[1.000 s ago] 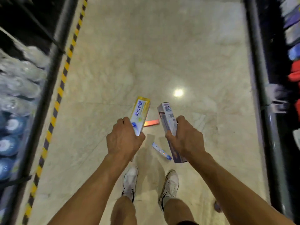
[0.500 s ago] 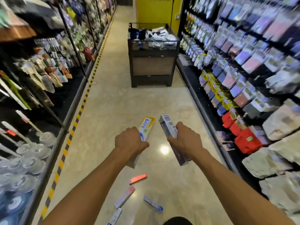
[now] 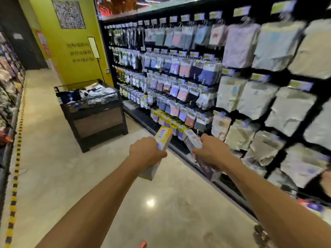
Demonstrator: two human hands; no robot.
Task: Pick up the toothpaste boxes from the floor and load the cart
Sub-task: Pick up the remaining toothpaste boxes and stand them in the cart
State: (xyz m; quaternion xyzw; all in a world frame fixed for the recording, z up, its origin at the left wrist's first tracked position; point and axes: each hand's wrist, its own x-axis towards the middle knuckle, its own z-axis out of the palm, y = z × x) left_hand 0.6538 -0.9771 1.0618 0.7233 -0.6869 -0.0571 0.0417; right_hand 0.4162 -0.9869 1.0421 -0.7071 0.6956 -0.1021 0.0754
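Head view shows a dark bin [image 3: 93, 122] of folded clothes far off on the left. At the near floor edge a bit of an orange box [image 3: 142, 244] pokes in, not picked up yet. Next, the left hand [image 3: 146, 153] is curled tight round a yellow toothpaste box [image 3: 162, 140]. Just beside it, the right hand [image 3: 211, 151] grips a white and purple toothpaste box [image 3: 192, 141]. Both boxes are up off the floor. Their long sides point up and away, with the tops leaning toward each other. Hanging packs [image 3: 238, 45] fill the right. I cannot see a cart for sure. A blurry dark thing [image 3: 259, 235] sits low on the near right. If that is the cart, the right hand is nearer.
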